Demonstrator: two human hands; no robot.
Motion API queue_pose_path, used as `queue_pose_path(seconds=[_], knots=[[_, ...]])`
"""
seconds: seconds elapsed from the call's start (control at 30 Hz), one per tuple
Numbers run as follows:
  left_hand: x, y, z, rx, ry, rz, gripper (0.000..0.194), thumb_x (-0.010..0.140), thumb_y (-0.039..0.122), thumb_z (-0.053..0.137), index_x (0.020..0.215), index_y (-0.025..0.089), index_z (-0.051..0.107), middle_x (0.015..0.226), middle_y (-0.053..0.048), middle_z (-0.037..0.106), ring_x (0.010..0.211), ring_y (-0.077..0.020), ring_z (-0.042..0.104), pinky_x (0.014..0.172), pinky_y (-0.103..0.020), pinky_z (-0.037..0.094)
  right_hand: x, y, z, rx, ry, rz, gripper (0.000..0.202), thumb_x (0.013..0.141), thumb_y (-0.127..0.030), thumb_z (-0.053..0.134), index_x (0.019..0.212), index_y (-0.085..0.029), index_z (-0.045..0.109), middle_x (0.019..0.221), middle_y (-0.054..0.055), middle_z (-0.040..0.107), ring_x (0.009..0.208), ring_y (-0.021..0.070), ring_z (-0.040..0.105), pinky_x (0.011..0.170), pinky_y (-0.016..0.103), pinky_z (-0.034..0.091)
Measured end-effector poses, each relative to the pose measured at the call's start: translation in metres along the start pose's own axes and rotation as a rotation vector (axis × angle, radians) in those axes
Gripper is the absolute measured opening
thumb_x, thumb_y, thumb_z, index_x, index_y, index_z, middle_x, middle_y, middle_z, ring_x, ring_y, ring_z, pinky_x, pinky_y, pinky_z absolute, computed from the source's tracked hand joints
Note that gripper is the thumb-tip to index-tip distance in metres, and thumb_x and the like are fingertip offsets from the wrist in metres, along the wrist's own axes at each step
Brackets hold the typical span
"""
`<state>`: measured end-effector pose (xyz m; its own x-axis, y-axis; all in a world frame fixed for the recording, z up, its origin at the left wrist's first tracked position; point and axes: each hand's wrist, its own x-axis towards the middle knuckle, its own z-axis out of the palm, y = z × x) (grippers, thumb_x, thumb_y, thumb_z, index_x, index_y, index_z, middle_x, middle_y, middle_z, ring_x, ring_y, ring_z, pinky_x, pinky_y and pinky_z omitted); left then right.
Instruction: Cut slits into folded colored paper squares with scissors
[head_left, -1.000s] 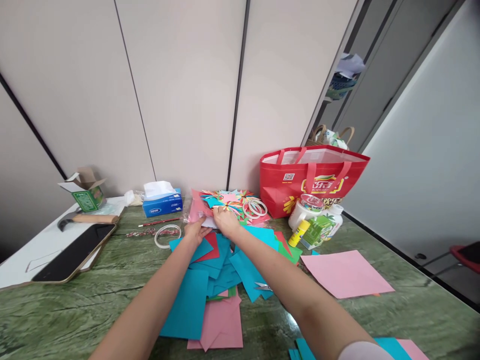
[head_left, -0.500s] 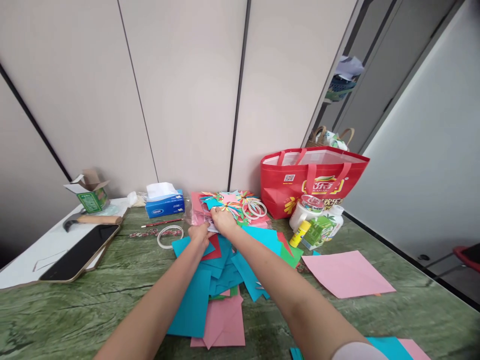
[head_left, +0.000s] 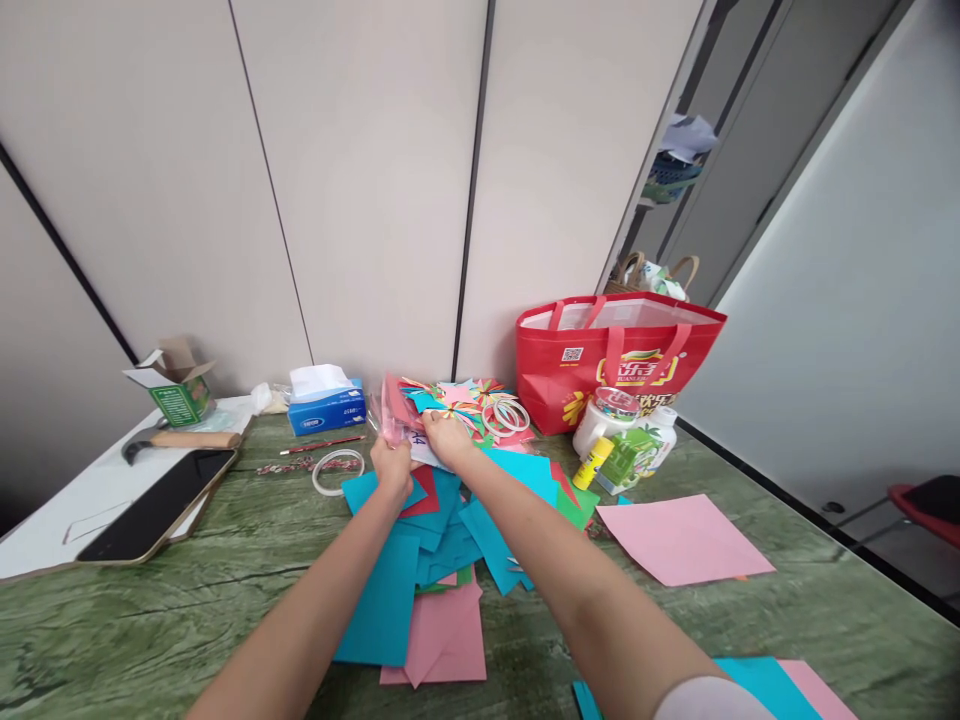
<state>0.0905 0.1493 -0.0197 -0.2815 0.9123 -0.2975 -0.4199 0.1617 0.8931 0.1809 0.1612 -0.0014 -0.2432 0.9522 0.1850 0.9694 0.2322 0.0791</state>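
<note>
My left hand [head_left: 392,468] is closed on the near left corner of a clear plastic packet of coloured paper [head_left: 393,408], marked "A4". That side of the packet is tilted up off the table. Beside it, my right hand [head_left: 447,440] has its fingers bent at the packet's near edge, close to a small blue paper piece; what lies under its fingertips is hidden. Folded multicoloured paper flowers [head_left: 459,403] and white tape rolls [head_left: 507,416] rest on top of the packet. Blue sheets [head_left: 382,600] and pink sheets [head_left: 450,635] lie overlapping below my wrists.
A red bag [head_left: 551,380] stands at the back right, behind a white lidded mug [head_left: 592,432], a yellow glue stick [head_left: 592,464] and a green carton [head_left: 626,462]. Leftward are a tissue box [head_left: 328,408], a tape ring [head_left: 319,478], a phone [head_left: 157,505] and a hammer-like tool [head_left: 195,440].
My left hand has raised the packet's left side, so more pink paper and the "A4" mark show. My right hand stays nearly in place. The whole view has shifted slightly.
</note>
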Motion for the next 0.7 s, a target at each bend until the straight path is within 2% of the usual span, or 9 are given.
queue_pose_path(seconds=[0.2,0.27,0.33,0.43,0.57,0.7], knots=[[-0.02,0.008,0.0,-0.029,0.052,0.072,0.032,0.082,0.031,0.049,0.11,0.015,0.049,0.108,-0.008,0.054,0.089,-0.0178,0.056,0.073,-0.038,0.048,0.0,0.004,-0.005,0.017,0.004,0.011,0.027,0.085,-0.027,0.049,0.11,-0.015,0.05,0.108,0.007,0.055,0.09,0.0187,0.057,0.075,0.038,0.049],[-0.026,0.017,-0.003,-0.051,0.076,0.107,0.026,0.081,0.026,0.051,0.103,0.014,0.053,0.098,-0.006,0.057,0.079,-0.0146,0.058,0.066,-0.033,0.049,0.001,0.004,-0.006,0.028,0.004,0.015,0.027,0.085,-0.027,0.049,0.11,-0.015,0.05,0.108,0.007,0.055,0.09,0.0186,0.057,0.075,0.038,0.049],[-0.032,0.028,-0.006,-0.081,0.105,0.148,0.015,0.074,0.013,0.055,0.089,0.013,0.056,0.076,0.0,0.059,0.06,-0.0104,0.057,0.055,-0.027,0.049,0.003,0.004,-0.007,0.042,0.004,0.021,0.027,0.085,-0.027,0.049,0.11,-0.015,0.05,0.108,0.007,0.055,0.09,0.0186,0.057,0.075,0.038,0.049],[-0.044,0.045,-0.012,-0.132,0.138,0.204,0.022,0.057,-0.002,0.052,0.071,0.014,0.055,0.054,0.007,0.054,0.042,-0.008,0.051,0.045,-0.023,0.046,0.006,0.004,-0.009,0.067,0.002,0.032,0.027,0.085,-0.027,0.049,0.11,-0.015,0.05,0.109,0.007,0.054,0.09,0.0188,0.057,0.075,0.038,0.048],[-0.066,0.074,-0.026,-0.176,0.138,0.242,0.021,0.05,-0.003,0.052,0.061,0.014,0.05,0.049,0.006,0.055,0.041,-0.0108,0.054,0.041,-0.024,0.048,0.008,0.005,-0.011,0.104,-0.01,0.041,0.027,0.085,-0.027,0.049,0.11,-0.015,0.05,0.109,0.007,0.054,0.091,0.0191,0.056,0.076,0.039,0.048],[-0.093,0.116,-0.057,-0.169,0.107,0.268,0.019,0.047,-0.003,0.057,0.059,0.012,0.054,0.049,0.002,0.059,0.041,-0.0141,0.057,0.036,-0.023,0.049,0.004,0.004,-0.013,0.146,-0.047,0.062,0.028,0.085,-0.027,0.049,0.11,-0.015,0.05,0.11,0.008,0.054,0.091,0.0192,0.056,0.076,0.039,0.048]])
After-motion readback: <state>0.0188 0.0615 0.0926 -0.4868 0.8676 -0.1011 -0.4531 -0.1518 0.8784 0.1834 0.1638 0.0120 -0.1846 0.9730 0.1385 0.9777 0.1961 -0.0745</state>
